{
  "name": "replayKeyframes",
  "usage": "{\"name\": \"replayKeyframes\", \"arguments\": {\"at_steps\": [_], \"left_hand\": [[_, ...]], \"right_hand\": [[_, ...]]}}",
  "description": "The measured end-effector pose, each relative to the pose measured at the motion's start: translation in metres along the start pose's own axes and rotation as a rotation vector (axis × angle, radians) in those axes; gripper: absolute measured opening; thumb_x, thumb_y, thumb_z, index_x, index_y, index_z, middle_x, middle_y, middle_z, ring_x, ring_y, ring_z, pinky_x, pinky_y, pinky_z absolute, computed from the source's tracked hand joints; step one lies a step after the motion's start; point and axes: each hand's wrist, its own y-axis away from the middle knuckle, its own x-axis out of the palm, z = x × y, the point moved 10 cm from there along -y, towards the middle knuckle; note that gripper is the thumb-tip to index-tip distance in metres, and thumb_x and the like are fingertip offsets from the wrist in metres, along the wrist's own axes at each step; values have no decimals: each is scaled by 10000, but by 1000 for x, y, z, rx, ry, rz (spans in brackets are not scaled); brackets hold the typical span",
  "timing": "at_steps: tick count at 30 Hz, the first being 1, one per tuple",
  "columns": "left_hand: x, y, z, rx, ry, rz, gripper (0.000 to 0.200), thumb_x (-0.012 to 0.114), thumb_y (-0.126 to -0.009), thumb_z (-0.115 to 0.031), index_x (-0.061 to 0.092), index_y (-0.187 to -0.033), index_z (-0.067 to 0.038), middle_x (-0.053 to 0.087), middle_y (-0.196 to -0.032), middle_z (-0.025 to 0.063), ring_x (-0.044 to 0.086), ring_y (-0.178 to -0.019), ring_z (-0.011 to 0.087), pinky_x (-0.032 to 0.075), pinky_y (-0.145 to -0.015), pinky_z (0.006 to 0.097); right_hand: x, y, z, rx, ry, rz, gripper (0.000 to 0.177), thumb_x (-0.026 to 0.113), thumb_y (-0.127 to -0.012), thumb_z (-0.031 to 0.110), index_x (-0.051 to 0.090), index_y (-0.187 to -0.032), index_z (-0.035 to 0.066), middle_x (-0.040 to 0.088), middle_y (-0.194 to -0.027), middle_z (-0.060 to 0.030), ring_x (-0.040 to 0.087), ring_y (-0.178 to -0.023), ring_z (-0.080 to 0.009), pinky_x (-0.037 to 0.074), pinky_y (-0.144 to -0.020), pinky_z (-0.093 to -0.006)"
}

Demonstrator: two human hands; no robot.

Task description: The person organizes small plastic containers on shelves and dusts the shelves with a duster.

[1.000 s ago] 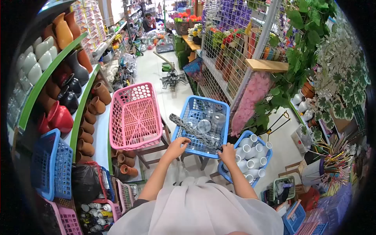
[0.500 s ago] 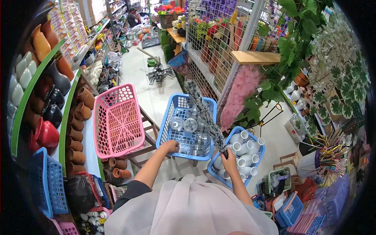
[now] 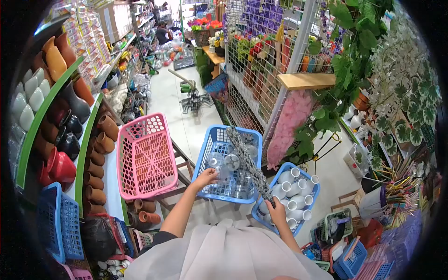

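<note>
Your right hand (image 3: 277, 211) grips the grey duster (image 3: 249, 169) aslant over the right side of the blue basket (image 3: 231, 199), left hand (image 3: 205, 178) by the clear jars (image 3: 232, 162) inside, hold unclear: keep duster clear, fingers light.

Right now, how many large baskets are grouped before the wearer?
3: pink basket at left, middle blue basket with clear containers, right blue basket with white vases. Any beneath or behind these could be hidden.
</note>
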Motion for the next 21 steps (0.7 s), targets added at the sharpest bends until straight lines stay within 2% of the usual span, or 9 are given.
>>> {"name": "replayKeyframes", "arguments": {"at_steps": [1,2,3,5,9,11,16,18,21], "left_hand": [[2,2,-3,11,-5,-4,232,556,-958,-234,511,-1115,-69,551,-1112,53,590,-1004,180,508,-889,361],[1,6,-9,70,189,-31,212,558,-956,-219,496,-1100,-76,559,-1083,51,593,-1009,185,508,-887,348],[-1,10,-16,129,384,-57,194,560,-954,-204,482,-1084,-84,567,-1054,50,595,-1014,190,507,-885,336],[2,17,-27,157,438,-59,193,551,-958,-189,459,-1098,-93,567,-1048,56,584,-1036,194,501,-909,339],[14,35,-50,284,587,30,237,592,-936,-215,463,-1100,-103,588,-1092,80,604,-1016,194,521,-887,325],[20,44,-63,348,592,74,241,599,-932,-216,467,-1103,-108,602,-1091,78,613,-1008,185,528,-869,302],[15,50,-68,349,638,13,285,611,-921,-193,445,-1133,-100,576,-1076,34,638,-901,175,559,-800,281],[17,52,-67,350,628,28,266,612,-921,-190,451,-1112,-98,579,-1065,38,636,-910,177,558,-802,286],[16,60,-76,373,580,3,208,606,-923,-175,467,-1058,-98,587,-1010,39,631,-929,175,548,-819,303]], "right_hand": [[3,-1,6,14,36,18,324,658,-859,308,591,-974,13,598,-690,-185,585,-606,-306,429,-571,-386],[6,3,12,21,111,61,329,635,-869,341,593,-952,25,602,-693,-208,591,-631,-379,441,-578,-428],[5,5,19,11,106,60,329,635,-869,341,593,-952,25,602,-693,-208,591,-631,-379,441,-578,-428],[15,13,40,-169,219,114,324,616,-875,355,590,-918,34,607,-703,-222,589,-660,-424,441,-580,-468],[17,5,33,-45,187,92,325,592,-875,388,586,-909,64,631,-692,-198,624,-672,-399,463,-592,-483],[20,5,28,-98,241,67,314,593,-874,382,586,-904,70,632,-691,-196,624,-665,-398,462,-589,-488],[13,6,47,-192,291,68,293,602,-865,364,586,-893,73,632,-688,-193,622,-666,-403,463,-592,-500],[5,2,41,-82,223,20,291,612,-854,360,583,-879,71,633,-690,-189,621,-669,-404,463,-591,-500],[14,13,49,-238,291,73,293,619,-848,359,588,-873,69,629,-685,-190,620,-663,-401,463,-586,-494]]}}
